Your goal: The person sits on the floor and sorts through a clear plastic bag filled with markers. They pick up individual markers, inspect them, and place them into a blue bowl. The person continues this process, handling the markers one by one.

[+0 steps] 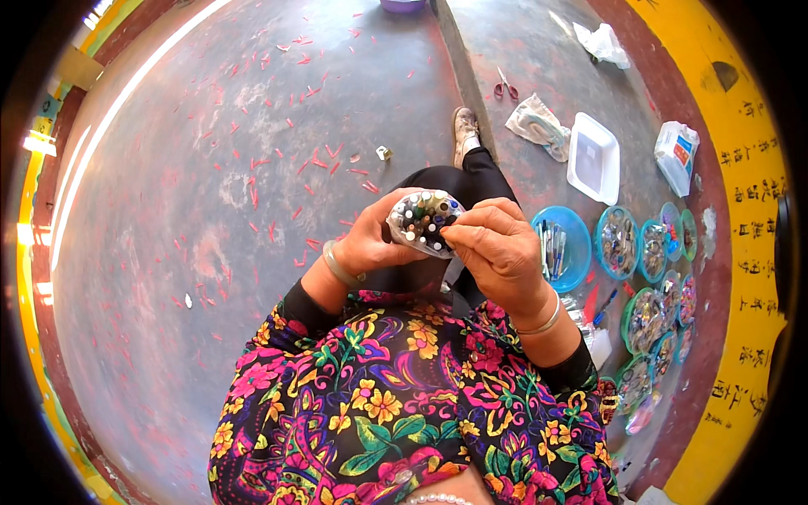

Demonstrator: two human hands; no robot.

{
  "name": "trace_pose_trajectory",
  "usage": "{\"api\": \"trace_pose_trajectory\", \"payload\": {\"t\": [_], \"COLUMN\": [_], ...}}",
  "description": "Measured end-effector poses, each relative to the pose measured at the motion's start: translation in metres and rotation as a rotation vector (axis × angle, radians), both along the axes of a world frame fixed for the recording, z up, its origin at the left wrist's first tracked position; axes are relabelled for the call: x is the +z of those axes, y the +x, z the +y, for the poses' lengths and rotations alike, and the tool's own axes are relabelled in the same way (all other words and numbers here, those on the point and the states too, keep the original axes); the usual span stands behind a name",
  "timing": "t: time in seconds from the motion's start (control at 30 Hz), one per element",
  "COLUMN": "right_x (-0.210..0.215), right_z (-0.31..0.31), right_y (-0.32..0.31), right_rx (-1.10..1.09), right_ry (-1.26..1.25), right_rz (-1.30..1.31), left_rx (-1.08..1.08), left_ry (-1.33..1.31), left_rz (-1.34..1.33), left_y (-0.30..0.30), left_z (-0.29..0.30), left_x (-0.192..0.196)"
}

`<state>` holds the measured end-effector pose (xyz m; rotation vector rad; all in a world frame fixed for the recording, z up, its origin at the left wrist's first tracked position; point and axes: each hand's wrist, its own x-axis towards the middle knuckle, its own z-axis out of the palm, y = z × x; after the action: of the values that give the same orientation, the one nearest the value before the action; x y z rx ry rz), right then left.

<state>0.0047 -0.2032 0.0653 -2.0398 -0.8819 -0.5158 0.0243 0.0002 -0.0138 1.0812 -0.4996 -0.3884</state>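
Note:
My left hand (368,237) wraps round a clear plastic container packed with upright pens (425,215), held above my lap. White, dark, blue and brownish pen ends face up. My right hand (497,248) is closed in a pinch at the container's right edge, its fingertips among the pen ends. What the pinch holds is hidden by the fingers. To the right of my right hand, a blue round basin (566,252) on the floor has several pens (551,248) leaning in its left side.
Several round tubs of small items (644,320) crowd the right floor by the wall. Beyond them are a white tray (593,158), a plastic-wrapped pack (676,158), a bag (539,126) and scissors (505,86). Red scraps (320,158) litter the left floor.

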Motion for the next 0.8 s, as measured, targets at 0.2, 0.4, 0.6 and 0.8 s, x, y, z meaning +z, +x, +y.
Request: {"api": "trace_pose_trajectory", "payload": {"t": [0.2, 0.4, 0.6, 0.8], "right_x": [0.004, 0.000, -0.093, -0.266], "right_z": [-0.003, -0.037, -0.179, -0.277], "right_y": [-0.001, -0.001, 0.002, -0.037], "right_rx": [-0.043, -0.195, -0.859, -1.037], "right_ry": [-0.135, 0.087, 0.256, -0.012], "right_rz": [-0.009, -0.048, 0.350, 0.875], "left_rx": [0.020, 0.195, 0.203, 0.205], "left_ry": [0.000, 0.152, 0.189, 0.240], "left_rz": [-0.069, -0.145, -0.214, -0.310], "left_y": [-0.003, -0.008, -0.009, -0.007], "left_z": [-0.006, -0.008, -0.009, -0.012], "left_x": [0.009, 0.006, 0.007, 0.002]}}
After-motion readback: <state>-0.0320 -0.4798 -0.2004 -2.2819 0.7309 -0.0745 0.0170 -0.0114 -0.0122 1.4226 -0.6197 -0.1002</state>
